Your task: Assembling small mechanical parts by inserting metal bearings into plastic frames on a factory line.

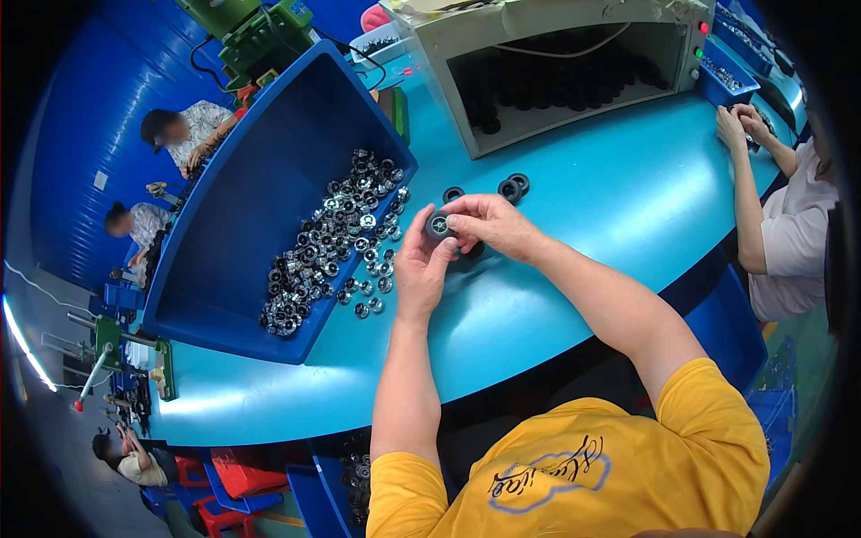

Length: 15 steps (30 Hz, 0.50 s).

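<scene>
Both my hands meet over the turquoise table around a small toy wheel (439,225), a black tyre with a silver spoked hub in its middle. My left hand (418,273) grips the wheel from the left and below, fingers closed round its rim. From the right, my right hand (498,226) pinches the same wheel, its thumb and fingertips at the hub side. Just beyond my hands lie a few loose black tyres (511,190); another dark one shows partly under my right hand. Several chrome wheel hubs (369,287) are scattered on the table left of my left forearm.
A large blue bin (242,152) lies tilted at the left, chrome hubs (332,229) spilling from its open side. At the back stands a pale metal box (439,90) holding black tyres. A co-worker (780,215) sits at the right; others work at the far left near green machines (256,40).
</scene>
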Available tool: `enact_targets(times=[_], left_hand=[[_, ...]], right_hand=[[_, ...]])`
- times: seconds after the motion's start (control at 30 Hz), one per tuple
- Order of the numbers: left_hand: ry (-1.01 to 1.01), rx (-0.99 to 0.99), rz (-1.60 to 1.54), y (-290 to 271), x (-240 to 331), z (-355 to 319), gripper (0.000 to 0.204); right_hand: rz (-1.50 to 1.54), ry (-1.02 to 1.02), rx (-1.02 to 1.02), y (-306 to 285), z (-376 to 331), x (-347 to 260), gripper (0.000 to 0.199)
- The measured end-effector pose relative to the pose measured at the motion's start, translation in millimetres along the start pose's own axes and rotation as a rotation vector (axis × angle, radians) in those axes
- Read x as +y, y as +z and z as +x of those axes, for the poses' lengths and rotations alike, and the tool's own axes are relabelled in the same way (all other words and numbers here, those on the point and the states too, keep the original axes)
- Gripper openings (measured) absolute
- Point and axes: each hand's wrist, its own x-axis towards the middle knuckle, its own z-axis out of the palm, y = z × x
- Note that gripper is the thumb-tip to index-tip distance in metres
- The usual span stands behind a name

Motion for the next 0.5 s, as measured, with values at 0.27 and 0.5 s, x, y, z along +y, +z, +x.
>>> enact_targets(times=[0.27,0.5], left_hand=[[0.228,0.217,0.706,-50,7,-8,0.038],[-0.069,0.284,1.189,-157,63,-109,0.041]], right_hand=[[-0.714,-0.474,0.522,-38,11,-13,0.014],[-1.021,-0.345,0.133,-45,-2,-13,0.019]])
